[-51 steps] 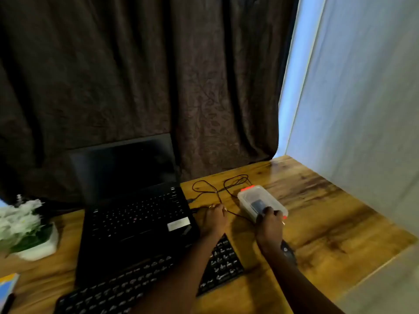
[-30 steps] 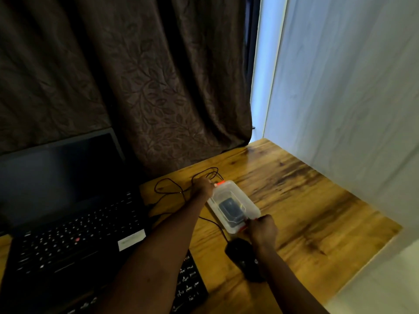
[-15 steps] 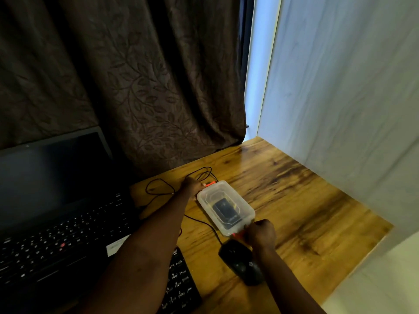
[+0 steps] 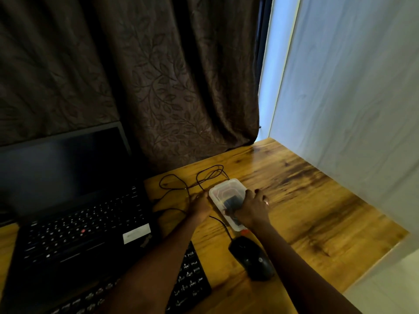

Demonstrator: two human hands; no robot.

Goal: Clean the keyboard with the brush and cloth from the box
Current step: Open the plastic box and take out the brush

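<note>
a: where's our box (image 4: 223, 191)?
b: on the desk (image 4: 306, 200) beyond the mouse (image 4: 251, 259), long axis running away from us. our right hand (image 4: 251, 209) curls over its top from the right; our left hand (image 4: 200, 209) touches its left wall, curl unclear.

We find bare desk (image 4: 317, 211) right of the box (image 4: 224, 189), up to the wall (image 4: 351, 109). Left, looped cable (image 4: 172, 175) and laptop (image 4: 79, 223) crowd in; the mouse (image 4: 251, 259) blocks the near side.

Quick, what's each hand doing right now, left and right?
Left hand: touches the left side of the box; whether it grips cannot be told.
Right hand: closed, gripping the box from above.
</note>
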